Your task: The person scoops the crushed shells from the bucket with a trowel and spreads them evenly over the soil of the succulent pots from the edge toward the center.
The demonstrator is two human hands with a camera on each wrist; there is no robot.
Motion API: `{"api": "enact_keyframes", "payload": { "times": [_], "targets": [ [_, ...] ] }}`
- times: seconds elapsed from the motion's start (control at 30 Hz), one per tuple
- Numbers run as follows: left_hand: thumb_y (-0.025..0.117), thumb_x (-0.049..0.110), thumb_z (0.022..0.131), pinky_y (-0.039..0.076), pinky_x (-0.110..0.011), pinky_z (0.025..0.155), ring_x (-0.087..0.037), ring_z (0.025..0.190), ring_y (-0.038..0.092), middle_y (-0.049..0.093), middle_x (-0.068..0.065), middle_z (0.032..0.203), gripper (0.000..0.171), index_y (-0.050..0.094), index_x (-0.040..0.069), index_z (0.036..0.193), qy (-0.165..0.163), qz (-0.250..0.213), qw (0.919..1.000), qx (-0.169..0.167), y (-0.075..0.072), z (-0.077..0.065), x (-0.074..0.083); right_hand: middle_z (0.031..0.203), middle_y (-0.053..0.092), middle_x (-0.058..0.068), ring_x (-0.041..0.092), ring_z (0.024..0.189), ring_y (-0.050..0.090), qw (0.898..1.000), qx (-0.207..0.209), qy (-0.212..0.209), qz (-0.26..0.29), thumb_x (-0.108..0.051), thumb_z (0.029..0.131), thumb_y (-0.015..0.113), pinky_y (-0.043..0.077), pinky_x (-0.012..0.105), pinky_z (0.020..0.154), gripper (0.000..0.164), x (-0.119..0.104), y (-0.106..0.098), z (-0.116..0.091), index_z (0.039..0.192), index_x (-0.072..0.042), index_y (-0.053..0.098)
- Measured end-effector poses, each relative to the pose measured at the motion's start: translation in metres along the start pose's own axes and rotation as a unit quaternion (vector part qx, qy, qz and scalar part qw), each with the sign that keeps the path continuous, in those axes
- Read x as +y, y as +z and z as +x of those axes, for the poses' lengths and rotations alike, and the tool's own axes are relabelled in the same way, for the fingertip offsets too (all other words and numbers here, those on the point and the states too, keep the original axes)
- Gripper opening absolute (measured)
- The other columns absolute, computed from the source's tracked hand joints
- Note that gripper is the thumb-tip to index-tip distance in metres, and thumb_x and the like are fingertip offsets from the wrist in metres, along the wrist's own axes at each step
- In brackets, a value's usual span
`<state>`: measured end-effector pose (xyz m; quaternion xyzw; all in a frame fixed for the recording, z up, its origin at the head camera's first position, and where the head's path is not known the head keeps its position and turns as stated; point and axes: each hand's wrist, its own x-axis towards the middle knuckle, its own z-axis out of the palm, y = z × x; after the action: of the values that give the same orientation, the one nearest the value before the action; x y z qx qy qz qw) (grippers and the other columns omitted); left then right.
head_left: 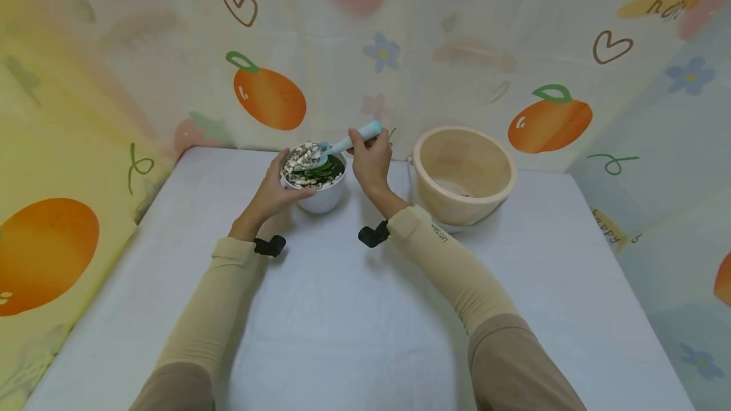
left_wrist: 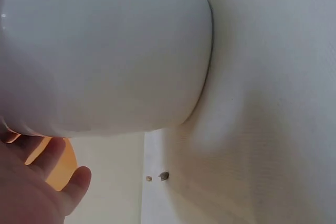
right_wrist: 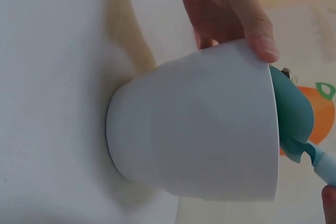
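A white flowerpot [head_left: 321, 202] stands on the table, filled with pale pebbles [head_left: 302, 156] and a green leafy plant [head_left: 322, 173]. My left hand [head_left: 271, 191] grips it from the left, thumb along the near rim and fingers around the far side. In the right wrist view, that thumb [right_wrist: 260, 40] lies against the pot's rim. With my right hand [head_left: 372, 162] I hold a light-blue hand trowel [head_left: 361, 136] by its handle. The trowel's teal-blue scoop [right_wrist: 296, 111] is over the pot's mouth, among the pebbles beside the leaves.
A large beige pot [head_left: 431, 190] stands right of my right hand, with a few dark specks inside. White cloth covers the table [head_left: 320, 335]. Two small crumbs [left_wrist: 164, 176] lie on it beyond the flowerpot. A fruit-printed curtain [head_left: 337, 68] hangs close behind the back edge.
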<state>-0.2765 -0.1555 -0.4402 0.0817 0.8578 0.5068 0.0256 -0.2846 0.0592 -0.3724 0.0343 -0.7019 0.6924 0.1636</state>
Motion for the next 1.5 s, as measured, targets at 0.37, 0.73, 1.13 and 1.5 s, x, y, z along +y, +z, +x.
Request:
{"api": "enact_keyframes", "payload": {
  "times": [0.37, 0.73, 1.13, 1.5],
  "targets": [
    [0.084, 0.039, 0.073, 0.015, -0.059, 0.120, -0.033, 0.151, 0.012, 0.012, -0.013, 0.163, 0.115, 0.009, 0.014, 0.158, 0.004, -0.010, 0.9997, 0.020, 0.003, -0.002, 0.000, 0.100, 0.067, 0.023, 0.038, 0.087, 0.070, 0.999, 0.024, -0.010, -0.029, -0.026, 0.097, 0.060, 0.059, 0.030, 0.074, 0.039, -0.001, 0.000, -0.001, 0.119, 0.006, 0.049],
    [0.083, 0.038, 0.075, 0.018, -0.057, 0.120, -0.033, 0.149, 0.017, 0.016, -0.016, 0.162, 0.113, 0.010, 0.011, 0.157, 0.004, -0.003, 0.9986, 0.052, 0.011, -0.007, 0.002, 0.095, 0.068, 0.023, 0.038, 0.084, 0.070, 0.997, 0.046, -0.033, -0.046, -0.027, 0.096, 0.062, 0.060, 0.029, 0.071, 0.040, -0.002, 0.000, -0.003, 0.116, 0.005, 0.050],
    [0.084, 0.038, 0.073, 0.020, -0.059, 0.118, -0.035, 0.147, 0.018, 0.021, -0.018, 0.159, 0.113, 0.013, 0.007, 0.156, 0.019, 0.024, 0.9968, 0.074, 0.013, -0.010, 0.004, 0.096, 0.068, 0.019, 0.029, 0.084, 0.070, 0.997, 0.035, -0.053, -0.047, -0.028, 0.095, 0.063, 0.058, 0.025, 0.074, 0.038, -0.004, 0.004, -0.002, 0.113, 0.003, 0.050],
    [0.083, 0.041, 0.073, 0.017, -0.062, 0.117, -0.036, 0.149, 0.012, 0.013, -0.018, 0.161, 0.116, 0.010, 0.008, 0.157, 0.000, 0.019, 0.9997, 0.017, 0.000, -0.007, 0.010, 0.099, 0.069, 0.022, 0.033, 0.086, 0.071, 0.998, 0.041, -0.037, -0.014, -0.026, 0.093, 0.066, 0.059, 0.040, 0.080, 0.039, -0.003, 0.001, -0.001, 0.113, 0.004, 0.051]
  ]
}}
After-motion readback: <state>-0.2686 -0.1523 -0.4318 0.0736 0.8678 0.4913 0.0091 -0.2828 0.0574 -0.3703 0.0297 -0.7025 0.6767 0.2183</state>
